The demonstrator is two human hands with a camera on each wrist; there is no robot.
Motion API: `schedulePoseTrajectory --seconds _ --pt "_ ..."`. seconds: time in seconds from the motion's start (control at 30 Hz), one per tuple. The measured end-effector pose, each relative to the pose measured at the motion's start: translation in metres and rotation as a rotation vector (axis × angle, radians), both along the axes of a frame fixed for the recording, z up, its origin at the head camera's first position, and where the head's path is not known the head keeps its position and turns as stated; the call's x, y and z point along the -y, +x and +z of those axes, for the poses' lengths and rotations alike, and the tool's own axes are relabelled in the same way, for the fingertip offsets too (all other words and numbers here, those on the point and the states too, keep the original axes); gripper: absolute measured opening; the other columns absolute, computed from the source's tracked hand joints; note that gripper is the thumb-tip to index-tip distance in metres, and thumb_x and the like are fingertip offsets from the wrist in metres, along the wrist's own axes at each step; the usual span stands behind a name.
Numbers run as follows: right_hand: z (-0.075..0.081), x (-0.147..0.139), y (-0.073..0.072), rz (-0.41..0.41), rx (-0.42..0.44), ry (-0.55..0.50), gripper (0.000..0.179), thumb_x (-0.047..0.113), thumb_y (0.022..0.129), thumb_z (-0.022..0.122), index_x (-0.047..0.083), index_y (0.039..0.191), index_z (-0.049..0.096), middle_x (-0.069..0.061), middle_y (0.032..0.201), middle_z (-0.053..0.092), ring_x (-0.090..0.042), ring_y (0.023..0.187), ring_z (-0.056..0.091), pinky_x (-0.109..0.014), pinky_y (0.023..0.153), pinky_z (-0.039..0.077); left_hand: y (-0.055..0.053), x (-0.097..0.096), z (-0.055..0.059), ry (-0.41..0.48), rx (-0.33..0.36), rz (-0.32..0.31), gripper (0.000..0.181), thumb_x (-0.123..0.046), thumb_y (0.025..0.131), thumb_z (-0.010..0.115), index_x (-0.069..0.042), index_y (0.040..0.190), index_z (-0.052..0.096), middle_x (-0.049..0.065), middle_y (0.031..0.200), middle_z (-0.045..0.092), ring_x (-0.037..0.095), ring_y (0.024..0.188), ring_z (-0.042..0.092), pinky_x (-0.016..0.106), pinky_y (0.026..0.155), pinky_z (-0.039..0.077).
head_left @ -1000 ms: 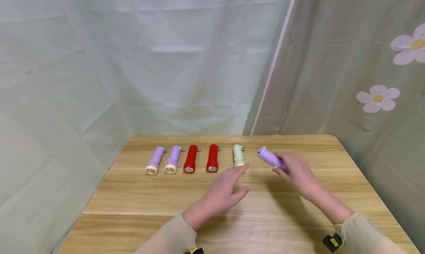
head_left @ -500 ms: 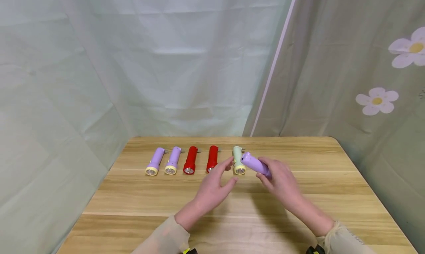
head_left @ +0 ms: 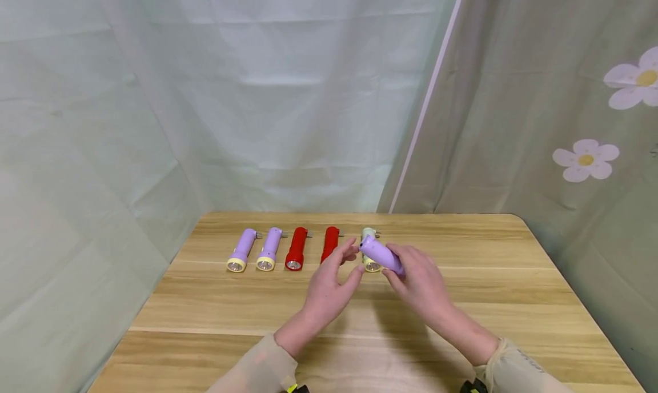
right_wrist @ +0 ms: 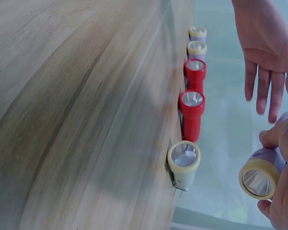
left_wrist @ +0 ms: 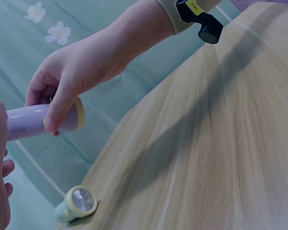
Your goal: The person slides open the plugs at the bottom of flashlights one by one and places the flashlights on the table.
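My right hand (head_left: 420, 279) grips a purple flashlight (head_left: 380, 253) above the table, thumb on one side and fingers on the other. Its yellow-rimmed lens (right_wrist: 257, 180) shows in the right wrist view, and the tail end points left toward my left hand (head_left: 329, 285). That left hand has relaxed fingers and thumb spread apart beside the tail; in the right wrist view its palm faces the flashlight with straight fingers. Whether it touches the tail, I cannot tell. Behind the held flashlight lies a pale green flashlight (right_wrist: 183, 163), partly covered in the head view.
Left of the green one, two red flashlights (head_left: 296, 249) and two purple flashlights (head_left: 241, 250) lie in a row on the wooden table (head_left: 205, 324), lenses toward me. My left fingers partly cover the nearer red one. Curtains (head_left: 308, 96) stand behind the table.
My right hand has carried the purple flashlight leftward, from right of the green flashlight to in front of it. My left hand has shifted slightly left, its fingers now near the flashlight's tail.
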State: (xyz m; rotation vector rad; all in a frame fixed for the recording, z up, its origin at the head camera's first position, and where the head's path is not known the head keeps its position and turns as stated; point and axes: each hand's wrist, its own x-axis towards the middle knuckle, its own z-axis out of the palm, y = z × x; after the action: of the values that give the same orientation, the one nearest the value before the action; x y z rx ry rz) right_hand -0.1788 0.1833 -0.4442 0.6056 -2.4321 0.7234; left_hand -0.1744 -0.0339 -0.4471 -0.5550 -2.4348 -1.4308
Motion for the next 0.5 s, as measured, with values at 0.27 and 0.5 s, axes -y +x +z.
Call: schedulePoseTrajectory --seconds 0.27,0.5 --pt "0.001 0.01 0.0 -0.02 0.032 -0.034 0.049 0.016 0.081 0.088 0.008 0.123 0.065 -0.007 0.11 0.071 -0.023 0.095 0.066 -0.048 0.089 0.049 -0.007 -0.008 0.0 0.155 0.022 0.036 0.058 -0.044 0.097 0.07 -0.025 0.146 0.045 -0.011 0.131 0.065 0.013 0.114 0.062 0.047 0.098 0.05" --pt "0.002 0.014 -0.001 -0.025 0.05 -0.031 0.047 0.019 0.083 0.087 0.008 0.123 0.065 -0.007 0.11 0.072 -0.025 0.099 0.067 -0.049 0.097 0.047 -0.008 -0.014 0.0 0.21 0.061 0.057 0.059 -0.047 0.093 0.074 -0.027 0.141 0.046 -0.013 0.124 0.067 0.011 0.111 0.061 0.044 0.097 0.048"
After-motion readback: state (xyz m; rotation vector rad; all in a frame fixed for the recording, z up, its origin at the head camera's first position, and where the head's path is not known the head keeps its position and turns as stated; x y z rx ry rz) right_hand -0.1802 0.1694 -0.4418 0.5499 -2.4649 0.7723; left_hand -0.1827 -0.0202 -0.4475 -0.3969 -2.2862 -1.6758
